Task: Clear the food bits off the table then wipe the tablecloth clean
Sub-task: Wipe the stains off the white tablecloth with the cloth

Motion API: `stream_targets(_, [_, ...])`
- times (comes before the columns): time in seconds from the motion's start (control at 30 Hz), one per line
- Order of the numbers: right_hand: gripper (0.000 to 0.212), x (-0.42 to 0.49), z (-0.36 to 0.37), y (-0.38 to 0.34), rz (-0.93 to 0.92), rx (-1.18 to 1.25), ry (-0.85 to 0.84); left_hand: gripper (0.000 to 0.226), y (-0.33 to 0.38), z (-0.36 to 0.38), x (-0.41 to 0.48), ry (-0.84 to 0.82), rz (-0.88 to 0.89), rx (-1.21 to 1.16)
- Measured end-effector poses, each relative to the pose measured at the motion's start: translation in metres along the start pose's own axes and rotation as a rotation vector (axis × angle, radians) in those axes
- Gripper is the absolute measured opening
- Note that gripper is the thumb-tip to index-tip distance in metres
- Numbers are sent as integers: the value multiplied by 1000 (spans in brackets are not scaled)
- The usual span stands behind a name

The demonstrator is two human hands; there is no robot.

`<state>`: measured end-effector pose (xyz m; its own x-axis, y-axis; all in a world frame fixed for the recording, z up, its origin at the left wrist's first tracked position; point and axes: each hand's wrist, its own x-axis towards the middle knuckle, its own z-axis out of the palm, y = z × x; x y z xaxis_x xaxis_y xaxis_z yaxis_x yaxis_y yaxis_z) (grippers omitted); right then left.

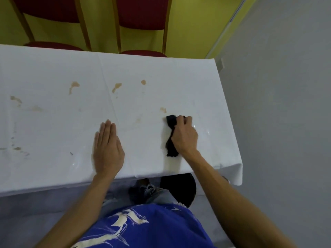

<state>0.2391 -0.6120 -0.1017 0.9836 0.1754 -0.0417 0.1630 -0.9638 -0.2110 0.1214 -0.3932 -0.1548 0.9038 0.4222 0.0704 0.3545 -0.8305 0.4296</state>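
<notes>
A white tablecloth covers the table and carries several tan stains, such as one stain near the middle fold, one further right and a small one just beyond the cloth rag. My right hand grips a dark rag and holds it down on the tablecloth near the right end. My left hand lies flat on the tablecloth with straight fingers, to the left of the rag.
Two red chairs with wooden frames stand behind the table's far edge against a yellow wall. The table's right edge drops to grey floor. A dark round object sits under the near edge by my legs.
</notes>
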Motion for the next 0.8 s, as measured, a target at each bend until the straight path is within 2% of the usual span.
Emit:
stream_targets(0.17, [16,23,-33,86,339,-7,55,53,3,-1,0,-10,-8,7])
stream_targets(0.23, [18,33,-47,98,499,95,65,53,6,-1,0,-21,-10,29])
stream_targets(0.3, [16,42,-55,81,535,233,155,54,9,-1,0,-38,-16,46])
stream_targets(0.37, [15,42,-49,34,418,341,203,53,9,-2,1,-34,-26,55])
stream_targets(0.43, [17,25,-29,-31,197,384,162,53,7,-2,0,-30,-27,62])
stream_targets(0.5, [22,-3,4,-93,-49,325,64,53,4,-2,-2,-30,-3,68])
stream_targets(0.57, [29,-29,33,-129,-168,213,-15,54,2,-2,-3,-36,1,67])
stream_targets(0.7, [25,-19,40,-106,-251,175,9,54,5,-2,-2,-34,-4,71])
stream_targets(0.8, [23,3,26,-81,-229,242,-106,53,6,-2,-3,-27,-16,59])
